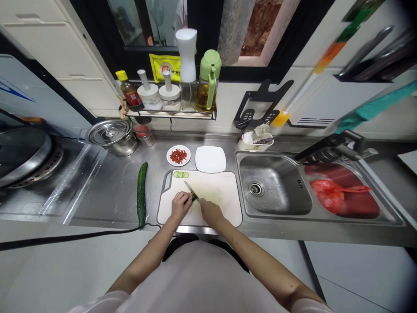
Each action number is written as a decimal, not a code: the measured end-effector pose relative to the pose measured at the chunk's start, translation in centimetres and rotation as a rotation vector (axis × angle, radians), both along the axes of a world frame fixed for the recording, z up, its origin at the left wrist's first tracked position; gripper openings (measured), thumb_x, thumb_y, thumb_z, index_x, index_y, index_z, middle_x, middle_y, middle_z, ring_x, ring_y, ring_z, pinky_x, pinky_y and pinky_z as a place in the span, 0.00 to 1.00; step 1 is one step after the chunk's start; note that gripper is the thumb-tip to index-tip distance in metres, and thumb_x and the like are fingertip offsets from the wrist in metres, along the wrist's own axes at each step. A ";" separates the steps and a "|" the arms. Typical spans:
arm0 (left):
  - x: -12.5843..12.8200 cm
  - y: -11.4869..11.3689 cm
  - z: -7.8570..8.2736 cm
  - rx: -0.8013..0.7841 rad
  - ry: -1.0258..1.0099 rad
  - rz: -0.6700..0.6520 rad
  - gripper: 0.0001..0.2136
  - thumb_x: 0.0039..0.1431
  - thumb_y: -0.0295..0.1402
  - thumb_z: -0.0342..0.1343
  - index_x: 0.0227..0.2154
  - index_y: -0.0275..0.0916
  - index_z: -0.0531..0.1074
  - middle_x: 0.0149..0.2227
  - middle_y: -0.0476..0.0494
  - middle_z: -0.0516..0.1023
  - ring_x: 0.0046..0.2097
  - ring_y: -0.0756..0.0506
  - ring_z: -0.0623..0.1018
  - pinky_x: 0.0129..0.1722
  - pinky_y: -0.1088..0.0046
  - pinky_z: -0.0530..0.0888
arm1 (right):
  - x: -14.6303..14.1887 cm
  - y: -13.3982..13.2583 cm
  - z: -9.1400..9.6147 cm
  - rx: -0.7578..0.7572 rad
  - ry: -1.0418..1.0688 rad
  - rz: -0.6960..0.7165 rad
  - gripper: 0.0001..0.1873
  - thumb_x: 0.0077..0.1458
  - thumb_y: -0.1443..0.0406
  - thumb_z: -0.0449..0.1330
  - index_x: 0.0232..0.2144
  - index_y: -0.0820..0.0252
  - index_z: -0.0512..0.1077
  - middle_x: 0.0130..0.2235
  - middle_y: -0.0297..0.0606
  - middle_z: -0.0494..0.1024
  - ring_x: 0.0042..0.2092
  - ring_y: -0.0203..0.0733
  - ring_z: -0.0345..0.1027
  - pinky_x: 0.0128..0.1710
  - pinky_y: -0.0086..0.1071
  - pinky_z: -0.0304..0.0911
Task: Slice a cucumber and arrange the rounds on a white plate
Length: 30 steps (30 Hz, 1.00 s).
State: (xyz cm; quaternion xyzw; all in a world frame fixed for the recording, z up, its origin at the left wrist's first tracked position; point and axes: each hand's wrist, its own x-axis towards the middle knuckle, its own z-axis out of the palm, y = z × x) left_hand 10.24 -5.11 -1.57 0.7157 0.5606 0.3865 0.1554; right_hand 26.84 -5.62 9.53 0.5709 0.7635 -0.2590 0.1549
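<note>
Presently, left hand [180,204] curled shut on the cucumber piece [194,198], near middle of the cutting board [224,191]; right hand [211,211] closed round the knife [190,189]; advisable: fingertips tucked back, strokes straight down, thickness matching the slices [181,174] at its far edge.

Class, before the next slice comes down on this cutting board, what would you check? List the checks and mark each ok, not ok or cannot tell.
1. Right hand has a closed grip on the knife: ok.
2. Left hand steadies the cucumber piece: ok.
3. Left fingertips tucked back from the blade: cannot tell, too small to see.
4. Cutting board lies fully on the counter: ok.
5. Cut slices are clear of the blade, at the board's far edge: ok.
6. Black cable kept away from the work: not ok, it runs up to the board's near left corner.
</note>
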 end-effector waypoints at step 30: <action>0.2 0.0 1.3 -0.029 0.008 0.001 0.09 0.63 0.32 0.50 0.30 0.41 0.73 0.34 0.44 0.78 0.39 0.47 0.75 0.41 0.69 0.72 | -0.5 -0.1 -1.3 0.033 -0.016 0.009 0.16 0.60 0.74 0.45 0.49 0.63 0.63 0.40 0.47 0.77 0.45 0.46 0.74 0.41 0.34 0.65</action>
